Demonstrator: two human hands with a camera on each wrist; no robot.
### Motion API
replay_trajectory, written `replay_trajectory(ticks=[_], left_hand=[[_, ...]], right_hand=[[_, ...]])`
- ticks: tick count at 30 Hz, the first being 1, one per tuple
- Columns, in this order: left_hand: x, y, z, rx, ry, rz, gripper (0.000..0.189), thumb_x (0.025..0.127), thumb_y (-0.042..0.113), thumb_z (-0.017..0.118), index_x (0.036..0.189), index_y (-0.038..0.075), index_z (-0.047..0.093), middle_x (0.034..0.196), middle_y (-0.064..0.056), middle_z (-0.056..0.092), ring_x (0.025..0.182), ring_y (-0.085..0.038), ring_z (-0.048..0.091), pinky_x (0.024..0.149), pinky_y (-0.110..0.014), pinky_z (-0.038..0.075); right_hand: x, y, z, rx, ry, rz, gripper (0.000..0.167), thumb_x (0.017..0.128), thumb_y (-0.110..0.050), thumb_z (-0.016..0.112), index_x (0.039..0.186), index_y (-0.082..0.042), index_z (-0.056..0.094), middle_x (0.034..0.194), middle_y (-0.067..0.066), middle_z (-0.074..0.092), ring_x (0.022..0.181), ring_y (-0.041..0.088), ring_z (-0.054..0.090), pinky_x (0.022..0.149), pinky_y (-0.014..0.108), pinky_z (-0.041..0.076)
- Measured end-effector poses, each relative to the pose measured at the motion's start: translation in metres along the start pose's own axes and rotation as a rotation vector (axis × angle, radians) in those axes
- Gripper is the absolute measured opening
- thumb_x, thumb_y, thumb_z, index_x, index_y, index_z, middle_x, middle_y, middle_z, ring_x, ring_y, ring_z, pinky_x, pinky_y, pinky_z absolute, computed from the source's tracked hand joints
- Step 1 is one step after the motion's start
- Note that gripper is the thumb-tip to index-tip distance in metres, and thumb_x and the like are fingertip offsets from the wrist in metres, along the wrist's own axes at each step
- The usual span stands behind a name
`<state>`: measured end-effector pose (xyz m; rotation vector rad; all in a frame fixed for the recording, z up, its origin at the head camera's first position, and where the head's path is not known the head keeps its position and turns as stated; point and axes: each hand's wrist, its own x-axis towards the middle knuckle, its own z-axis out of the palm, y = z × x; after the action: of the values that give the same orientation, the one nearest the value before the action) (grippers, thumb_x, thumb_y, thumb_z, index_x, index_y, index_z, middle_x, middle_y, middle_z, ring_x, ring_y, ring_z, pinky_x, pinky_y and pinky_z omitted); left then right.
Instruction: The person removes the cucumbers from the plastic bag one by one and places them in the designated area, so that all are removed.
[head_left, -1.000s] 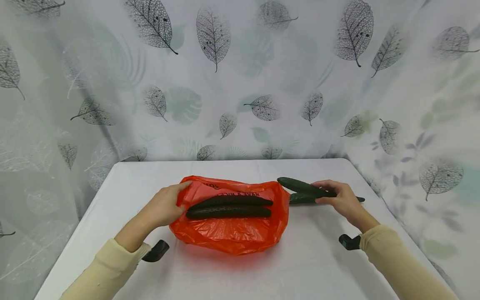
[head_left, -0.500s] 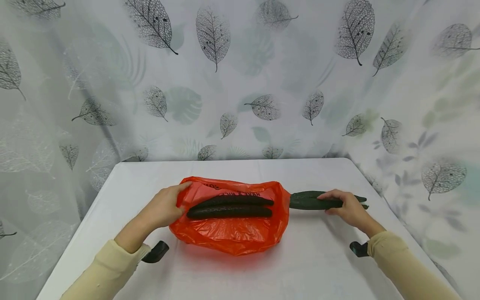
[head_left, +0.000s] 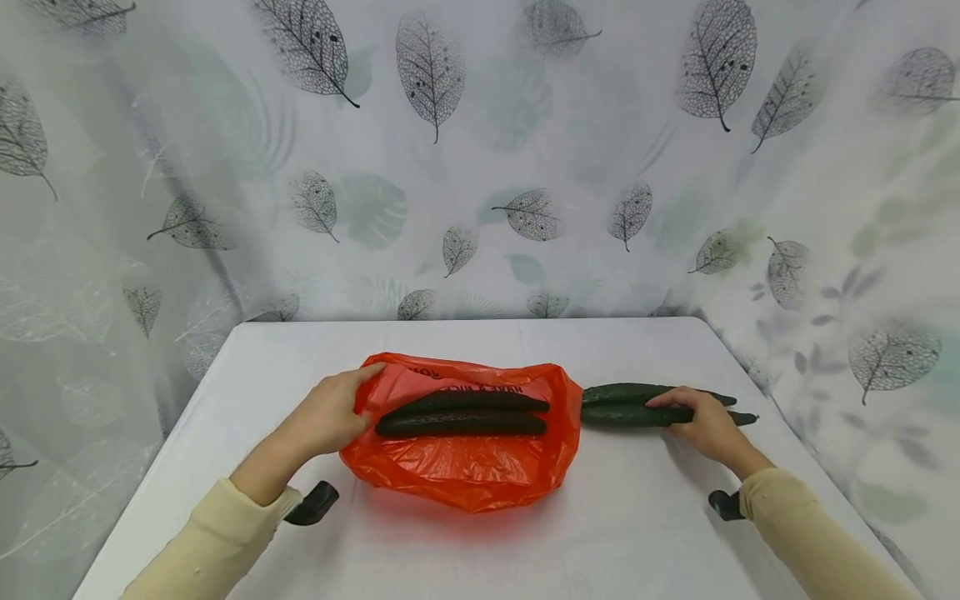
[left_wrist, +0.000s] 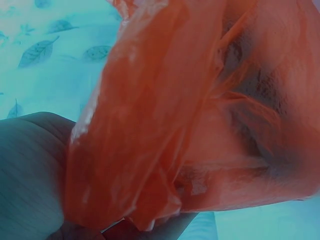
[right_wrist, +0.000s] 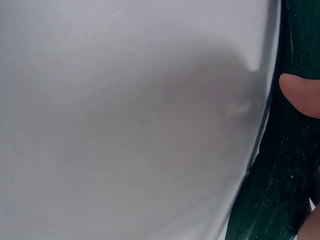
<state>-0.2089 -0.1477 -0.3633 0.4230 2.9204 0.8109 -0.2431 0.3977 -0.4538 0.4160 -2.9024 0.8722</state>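
A red plastic bag (head_left: pixel 465 471) lies with its mouth facing me. Two dark green cucumbers, a far one (head_left: pixel 468 401) and a near one (head_left: pixel 461 424), rest side by side inside it. My left hand (head_left: pixel 333 410) grips the bag's left rim; crumpled film covers part of that hand in the left wrist view. Right of the bag, a far cucumber (head_left: pixel 618 393) and a near cucumber (head_left: pixel 618 416) lie on the table. My right hand (head_left: pixel 703 425) holds the near one around its right half. In the right wrist view the thumb (right_wrist: pixel 302 95) presses on dark green skin.
A white-covered table (head_left: pixel 570 542) carries everything. Behind and to both sides hangs a pale curtain (head_left: pixel 480 167) with leaf prints. A black wrist device (head_left: pixel 311 504) juts out beside each cuff, close to the tabletop.
My right hand has lowered a tilted cucumber from above the other one to the table and shifted it right and nearer. My left hand and the bag stay put.
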Motion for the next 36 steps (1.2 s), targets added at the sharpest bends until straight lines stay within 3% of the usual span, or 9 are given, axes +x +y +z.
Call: replay_trajectory(ticks=[12, 26, 33, 36], left_hand=[[0.0, -0.0015, 0.0001, -0.007, 0.0, 0.003, 0.068, 0.084, -0.003, 0.064, 0.149, -0.002, 0.046, 0.129, -0.022, 0.061, 0.096, -0.031, 0.055, 0.071, -0.036, 0.047], [-0.0011, -0.002, -0.0021, -0.028, 0.0, -0.003, 0.067, 0.084, -0.004, 0.064, 0.149, -0.002, 0.045, 0.131, -0.023, 0.06, 0.096, -0.032, 0.054, 0.065, -0.033, 0.046], [-0.0021, -0.0023, -0.0034, -0.024, -0.007, -0.001, 0.067, 0.085, -0.003, 0.064, 0.149, -0.002, 0.045, 0.133, -0.024, 0.059, 0.099, -0.032, 0.055, 0.075, -0.038, 0.048], [-0.002, -0.0029, -0.0036, -0.037, -0.012, -0.009, 0.068, 0.085, -0.003, 0.064, 0.15, -0.001, 0.044, 0.132, -0.024, 0.059, 0.098, -0.032, 0.054, 0.07, -0.036, 0.048]], right_hand=[[0.0013, 0.0076, 0.0082, -0.087, 0.023, -0.08, 0.044, 0.073, 0.014, 0.078, 0.112, -0.006, 0.074, 0.11, 0.015, 0.064, 0.108, 0.046, 0.059, 0.091, 0.062, 0.045], [-0.0005, 0.0043, 0.0099, -0.163, 0.003, -0.037, 0.042, 0.077, 0.008, 0.078, 0.118, -0.005, 0.074, 0.112, 0.015, 0.062, 0.107, 0.045, 0.059, 0.087, 0.061, 0.048], [-0.0042, 0.004, 0.0082, -0.176, 0.004, -0.03, 0.041, 0.079, 0.004, 0.079, 0.119, -0.004, 0.073, 0.117, 0.018, 0.06, 0.11, 0.048, 0.057, 0.089, 0.063, 0.046], [-0.0044, 0.0031, 0.0049, -0.158, 0.001, -0.028, 0.041, 0.078, 0.001, 0.081, 0.118, -0.002, 0.073, 0.12, 0.02, 0.059, 0.113, 0.048, 0.055, 0.091, 0.063, 0.045]])
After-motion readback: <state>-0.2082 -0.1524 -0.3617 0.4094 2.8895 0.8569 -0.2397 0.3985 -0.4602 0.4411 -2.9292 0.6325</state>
